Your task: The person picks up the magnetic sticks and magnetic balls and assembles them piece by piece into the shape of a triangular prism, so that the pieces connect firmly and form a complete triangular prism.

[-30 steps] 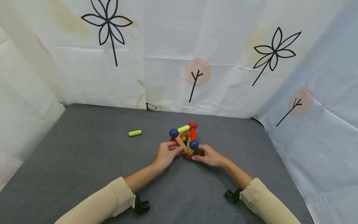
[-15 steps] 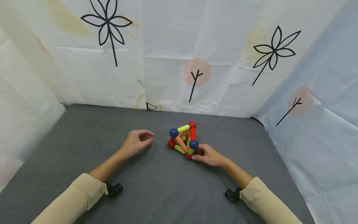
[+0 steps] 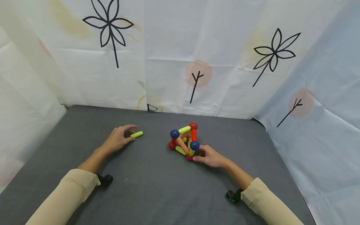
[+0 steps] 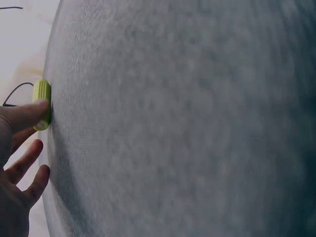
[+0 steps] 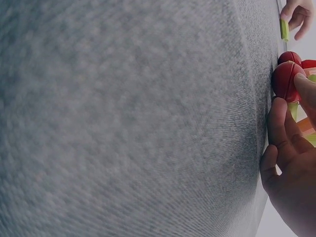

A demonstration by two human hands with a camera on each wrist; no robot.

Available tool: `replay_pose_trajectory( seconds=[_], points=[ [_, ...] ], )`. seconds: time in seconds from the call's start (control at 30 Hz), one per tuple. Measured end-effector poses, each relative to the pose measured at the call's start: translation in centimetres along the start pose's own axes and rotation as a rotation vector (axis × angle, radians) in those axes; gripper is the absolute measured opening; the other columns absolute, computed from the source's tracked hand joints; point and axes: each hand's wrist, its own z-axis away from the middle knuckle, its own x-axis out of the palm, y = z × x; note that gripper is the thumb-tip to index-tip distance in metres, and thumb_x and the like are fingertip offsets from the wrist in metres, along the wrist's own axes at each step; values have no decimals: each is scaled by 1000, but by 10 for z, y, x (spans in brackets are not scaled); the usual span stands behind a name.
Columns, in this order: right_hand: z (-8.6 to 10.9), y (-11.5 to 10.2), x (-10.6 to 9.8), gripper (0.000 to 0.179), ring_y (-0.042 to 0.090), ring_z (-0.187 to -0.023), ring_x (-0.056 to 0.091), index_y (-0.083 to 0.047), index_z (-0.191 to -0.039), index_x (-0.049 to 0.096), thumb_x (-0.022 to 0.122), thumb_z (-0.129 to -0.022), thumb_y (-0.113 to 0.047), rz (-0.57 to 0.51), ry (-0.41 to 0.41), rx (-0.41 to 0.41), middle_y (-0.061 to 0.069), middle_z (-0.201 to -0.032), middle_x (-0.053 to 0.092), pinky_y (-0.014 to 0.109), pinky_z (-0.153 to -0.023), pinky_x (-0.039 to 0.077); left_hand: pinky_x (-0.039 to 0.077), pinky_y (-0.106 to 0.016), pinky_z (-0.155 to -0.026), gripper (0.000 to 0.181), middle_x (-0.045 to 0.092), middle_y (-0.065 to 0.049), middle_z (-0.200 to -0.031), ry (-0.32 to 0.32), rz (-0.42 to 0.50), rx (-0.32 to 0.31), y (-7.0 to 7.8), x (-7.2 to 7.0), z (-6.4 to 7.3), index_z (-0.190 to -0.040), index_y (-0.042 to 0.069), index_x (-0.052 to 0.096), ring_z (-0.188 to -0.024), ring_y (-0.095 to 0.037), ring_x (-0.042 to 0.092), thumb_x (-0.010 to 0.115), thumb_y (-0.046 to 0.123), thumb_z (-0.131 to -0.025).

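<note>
A frame of magnetic building sticks and balls [image 3: 182, 145] stands on the grey table, with blue balls on top and red ones among its corners. At its near right corner my right hand [image 3: 209, 156] holds the lower red ball [image 5: 285, 81], thumb on one side and forefinger on the other. Off to the left, my left hand [image 3: 119, 139] has thumb and fingers round the left end of a loose yellow-green stick [image 3: 137, 134]. In the left wrist view the thumb lies across this stick [image 4: 42, 91], and the other fingers are spread apart.
The grey cloth-covered table [image 3: 157, 187] reaches back to a white curtain [image 3: 168, 78] printed with plants, which also closes in both sides. A black wrist device [image 3: 105, 180] sits at the left sleeve, another [image 3: 234, 196] at the right.
My left hand has let go of the frame and moved left to the loose stick, taking it at its left end. My right hand has stayed at the red ball.
</note>
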Motion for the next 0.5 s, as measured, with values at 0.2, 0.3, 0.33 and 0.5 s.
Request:
replay_pose_trajectory(
  seconds=[0.2,0.3,0.33,0.5],
  points=[
    [1,1,1,27,22,-77,56,-5,-122,62,66,-96,-11,-8,-3,11,4,-92,61,26,-66,44,48,-57,-92,48,70,-17,-116,86,81,51,24,6,-5,-133,2,59,-111,-35,64,74,-2,-87],
    [0,1,1,26,21,-80,55,-5,-121,63,66,-96,-11,-14,1,10,3,-94,62,27,-68,44,50,-53,-89,49,70,-15,-118,139,161,131,50,8,-9,-131,3,60,-110,-31,65,75,-3,-85],
    [0,1,1,25,21,-80,55,-5,-120,63,66,-96,-11,-13,2,8,4,-94,62,27,-69,44,51,-52,-88,49,70,-14,-117,155,183,164,60,9,-10,-131,4,60,-109,-29,65,75,-4,-85],
    [0,1,1,24,20,-80,55,-4,-119,63,66,-96,-10,-14,8,-6,6,-94,62,27,-69,44,50,-49,-85,49,71,-8,-116,193,251,335,106,14,-12,-129,7,62,-107,-22,65,77,-3,-83]
  ],
)
